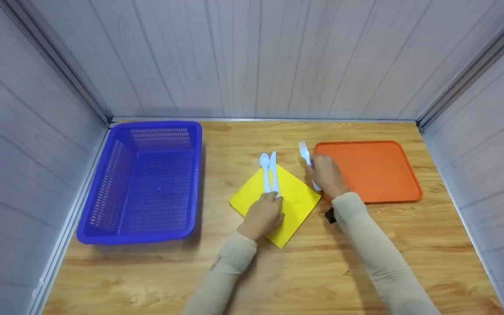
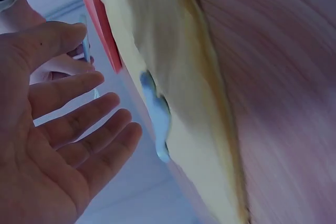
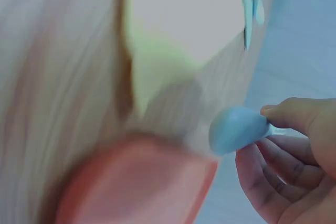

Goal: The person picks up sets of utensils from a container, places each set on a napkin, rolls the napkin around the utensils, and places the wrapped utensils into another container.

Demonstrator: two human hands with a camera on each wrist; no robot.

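Note:
A white plastic spoon point(image 1: 264, 161) and a white plastic knife point(image 1: 273, 162) lie side by side across a yellow square napkin point(image 1: 296, 205). Over their handle ends is my left hand point(image 1: 261, 216); the left wrist view shows its fingers point(image 2: 94, 145) loosely spread, apart from the pale cutlery point(image 2: 157, 119). With thumb and fingers my right hand point(image 1: 328, 176) pinches a white plastic fork point(image 1: 304, 153), tines pointing away, near the left edge of an orange tray point(image 1: 372, 170). The fork's handle end point(image 3: 236, 129) juts toward the camera in the right wrist view.
At the left stands a blue plastic basket point(image 1: 160, 188) with perforated walls. Pale panel walls point(image 1: 260, 57) enclose the wooden table point(image 1: 147, 280) at the back and both sides. A small dark object point(image 1: 330, 216) shows beside the right cuff.

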